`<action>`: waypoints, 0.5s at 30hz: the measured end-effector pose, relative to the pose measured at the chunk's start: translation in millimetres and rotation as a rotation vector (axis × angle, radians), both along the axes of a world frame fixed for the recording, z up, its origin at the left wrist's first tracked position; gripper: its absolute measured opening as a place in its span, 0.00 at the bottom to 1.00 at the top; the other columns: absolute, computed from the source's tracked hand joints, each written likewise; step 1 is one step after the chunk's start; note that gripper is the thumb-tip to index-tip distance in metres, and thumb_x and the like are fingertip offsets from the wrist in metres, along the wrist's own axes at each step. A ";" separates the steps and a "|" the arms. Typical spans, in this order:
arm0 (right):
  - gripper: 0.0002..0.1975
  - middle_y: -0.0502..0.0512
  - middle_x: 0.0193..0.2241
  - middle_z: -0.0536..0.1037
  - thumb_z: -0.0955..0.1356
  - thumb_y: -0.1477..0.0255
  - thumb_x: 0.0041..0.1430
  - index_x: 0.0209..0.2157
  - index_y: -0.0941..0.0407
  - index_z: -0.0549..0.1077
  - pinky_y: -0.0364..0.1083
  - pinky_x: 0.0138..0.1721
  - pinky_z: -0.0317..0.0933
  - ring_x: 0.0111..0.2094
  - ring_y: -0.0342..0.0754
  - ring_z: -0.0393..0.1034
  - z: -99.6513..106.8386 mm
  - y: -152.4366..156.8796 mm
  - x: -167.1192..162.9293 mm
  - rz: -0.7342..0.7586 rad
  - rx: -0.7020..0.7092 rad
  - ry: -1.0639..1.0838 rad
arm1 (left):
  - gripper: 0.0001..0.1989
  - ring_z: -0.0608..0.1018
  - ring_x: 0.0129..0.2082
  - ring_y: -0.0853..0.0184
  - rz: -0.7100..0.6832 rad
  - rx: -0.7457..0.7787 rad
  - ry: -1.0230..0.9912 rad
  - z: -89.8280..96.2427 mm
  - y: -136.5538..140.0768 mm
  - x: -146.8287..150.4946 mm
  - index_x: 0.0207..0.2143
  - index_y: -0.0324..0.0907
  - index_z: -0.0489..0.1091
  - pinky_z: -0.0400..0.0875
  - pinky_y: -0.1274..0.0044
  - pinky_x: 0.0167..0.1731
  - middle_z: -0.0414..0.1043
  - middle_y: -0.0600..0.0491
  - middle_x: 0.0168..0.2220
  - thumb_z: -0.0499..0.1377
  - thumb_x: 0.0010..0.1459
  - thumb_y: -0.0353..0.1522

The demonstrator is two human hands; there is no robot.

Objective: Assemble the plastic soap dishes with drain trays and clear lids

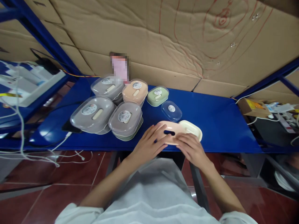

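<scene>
Both our hands, left (149,143) and right (190,148), press spread fingers on the peach tray (171,132) at the table (224,124) edge; it looks light, stiff, slippery, best gripped by its rims.

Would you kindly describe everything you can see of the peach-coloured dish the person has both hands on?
The peach dish is an oval, smooth, plastic-looking piece with a dark oblong slot near its middle. It lies flat near the front edge of the blue table. The left hand rests on its left end, the right hand on its front right edge. A cream oval tray sits right against its right side.
</scene>
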State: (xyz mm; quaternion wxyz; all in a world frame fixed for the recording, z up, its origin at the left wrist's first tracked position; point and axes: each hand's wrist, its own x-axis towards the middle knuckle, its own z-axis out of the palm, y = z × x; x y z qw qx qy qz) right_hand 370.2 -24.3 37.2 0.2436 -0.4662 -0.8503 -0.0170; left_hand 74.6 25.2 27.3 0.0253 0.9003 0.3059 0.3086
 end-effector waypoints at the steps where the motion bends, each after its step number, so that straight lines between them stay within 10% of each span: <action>1: 0.20 0.55 0.57 0.83 0.68 0.73 0.75 0.65 0.46 0.74 0.57 0.64 0.67 0.62 0.55 0.76 -0.7 -2.1 -14.0 0.072 -0.006 0.008 | 0.19 0.67 0.74 0.51 -0.010 0.006 0.021 -0.1 -0.9 -2.3 0.65 0.46 0.71 0.68 0.55 0.71 0.66 0.42 0.72 0.60 0.75 0.35; 8: 0.33 0.65 0.70 0.71 0.70 0.60 0.74 0.75 0.47 0.61 0.67 0.68 0.60 0.71 0.66 0.64 -9.7 4.4 -0.1 -0.126 -0.045 -0.045 | 0.10 0.80 0.61 0.58 0.056 -0.003 0.020 -11.6 -7.4 -21.0 0.54 0.42 0.76 0.72 0.62 0.63 0.82 0.47 0.55 0.57 0.75 0.29; 15: 0.22 0.60 0.66 0.76 0.65 0.67 0.78 0.69 0.43 0.68 0.71 0.72 0.55 0.66 0.61 0.72 -27.7 -18.1 25.9 -0.248 -0.083 0.010 | 0.10 0.83 0.55 0.59 0.157 -0.009 -0.138 -13.4 -11.2 -19.7 0.54 0.46 0.76 0.74 0.64 0.57 0.84 0.50 0.51 0.60 0.74 0.30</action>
